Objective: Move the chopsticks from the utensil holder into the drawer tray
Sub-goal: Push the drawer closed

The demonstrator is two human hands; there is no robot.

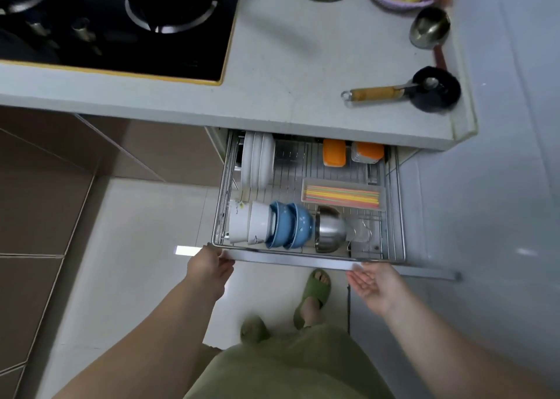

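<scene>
The wire drawer (400,204) under the counter stands pulled out. Inside it, at the right, a clear rectangular tray (382,193) holds several coloured chopsticks (342,198) lying flat. My left hand (209,266) grips the left part of the drawer's metal front bar (288,259). My right hand (374,283) is at the bar's right part, palm up with fingers spread, touching it from below. No utensil holder can be made out on the counter.
The drawer also holds upright white plates (257,163), white and blue bowls (272,224), a steel bowl (330,230) and two orange items (333,152). On the counter (288,65) lie a black brush (433,89), a steel ladle (428,27) and a gas hob (115,22). My slippered feet (312,295) stand below.
</scene>
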